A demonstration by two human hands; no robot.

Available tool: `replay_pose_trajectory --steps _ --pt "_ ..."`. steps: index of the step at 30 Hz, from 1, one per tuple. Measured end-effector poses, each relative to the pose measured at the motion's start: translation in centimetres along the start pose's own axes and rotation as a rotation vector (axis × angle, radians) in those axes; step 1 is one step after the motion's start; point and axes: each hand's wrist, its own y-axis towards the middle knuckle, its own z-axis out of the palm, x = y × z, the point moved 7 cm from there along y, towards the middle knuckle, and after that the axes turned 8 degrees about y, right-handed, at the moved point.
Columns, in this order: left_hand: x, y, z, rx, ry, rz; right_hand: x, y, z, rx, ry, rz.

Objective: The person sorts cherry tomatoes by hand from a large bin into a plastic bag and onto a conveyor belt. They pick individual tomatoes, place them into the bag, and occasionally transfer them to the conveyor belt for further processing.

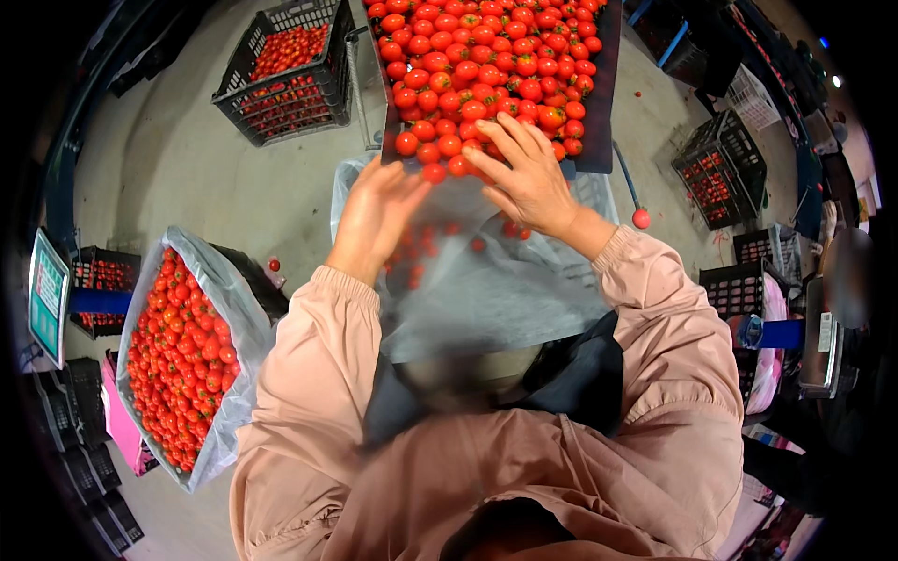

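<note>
Small red tomatoes (484, 70) fill a dark sloping tray (602, 105) in front of me. My right hand (530, 179) lies over the tomatoes at the tray's near edge, fingers spread; what is under its palm is hidden. By the near left corner, my left hand (382, 214) is blurred, its thumb apart from the fingers and no tomato visibly held. One tomato (433, 173) sits at the lip between the hands. Below the lip is a container lined with a translucent plastic bag (484, 301); several blurred tomatoes (417, 256) show inside it.
To my left stands a bag-lined crate (245, 308) heaped with tomatoes, near a screen (49, 298). Black plastic crates holding tomatoes stand at the far left (295, 105) and right (722, 168). A rod with a red knob (640, 218) juts beside the tray. A loose tomato (273, 264) lies on the floor.
</note>
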Motion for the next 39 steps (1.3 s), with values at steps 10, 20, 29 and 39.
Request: replay_pose_trajectory --steps 10,20,29,39 --pt "0.3 0.4 -0.7 -0.024 -0.019 0.004 -1.6 -0.2 0.1 -0.087 0.047 -0.004" --pt "-0.3 -0.2 0.3 0.005 -0.002 0.039 -8.6 -0.9 -0.8 -0.258 0.209 0.352" --pt "-0.7 -0.5 0.5 0.008 0.036 0.062 -9.7 -0.2 -0.5 -0.28 0.391 0.547" --pt "-0.7 -0.6 0.4 0.01 0.047 0.076 -10.6 0.8 -0.5 -0.309 0.33 0.551"
